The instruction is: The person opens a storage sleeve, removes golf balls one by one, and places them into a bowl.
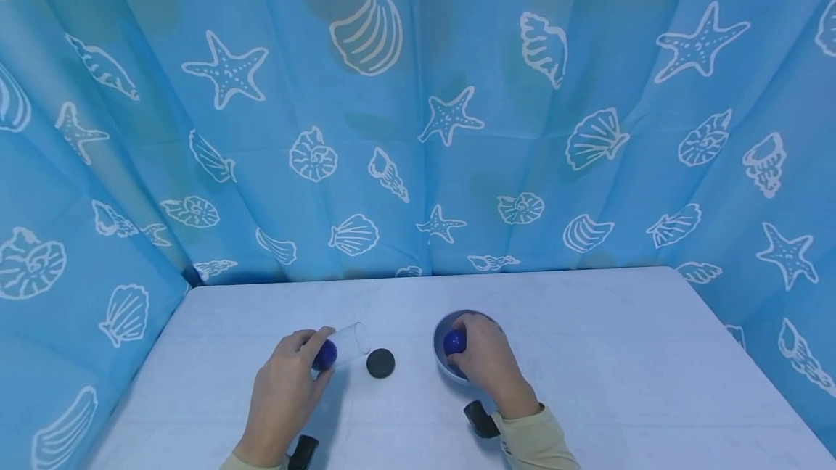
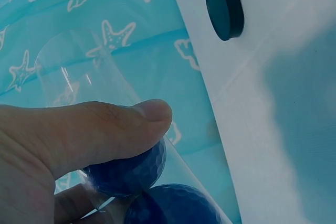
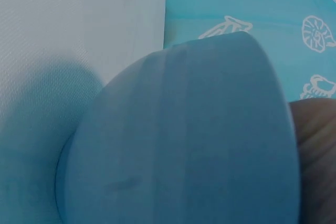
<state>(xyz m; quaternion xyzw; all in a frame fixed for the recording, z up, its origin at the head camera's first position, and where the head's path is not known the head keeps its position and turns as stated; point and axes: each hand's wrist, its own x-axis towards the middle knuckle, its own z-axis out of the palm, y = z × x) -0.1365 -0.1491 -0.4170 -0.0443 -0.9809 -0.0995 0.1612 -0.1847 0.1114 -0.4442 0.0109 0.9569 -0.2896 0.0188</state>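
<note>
My left hand [image 1: 281, 389] holds a clear plastic tube [image 1: 353, 341] above the table, its far end tilted up to the right. Dark blue golf balls sit inside; the left wrist view shows one ball [image 2: 128, 174] under the thumb and another ball [image 2: 176, 205] lower down. My right hand [image 1: 486, 357] reaches into a round bowl [image 1: 443, 366], its fingers on a blue ball [image 1: 454, 341]. In the right wrist view the bowl's wall [image 3: 194, 135] hides the fingers and ball. Between the hands a round black cap [image 1: 381, 363] lies on the table.
A white-covered table [image 1: 588, 368] carries all of this. Behind it and along the sides hangs a blue curtain [image 1: 470, 180] with white shells and starfish. A black wrist camera [image 1: 482, 419] sits under the right wrist, near the bowl.
</note>
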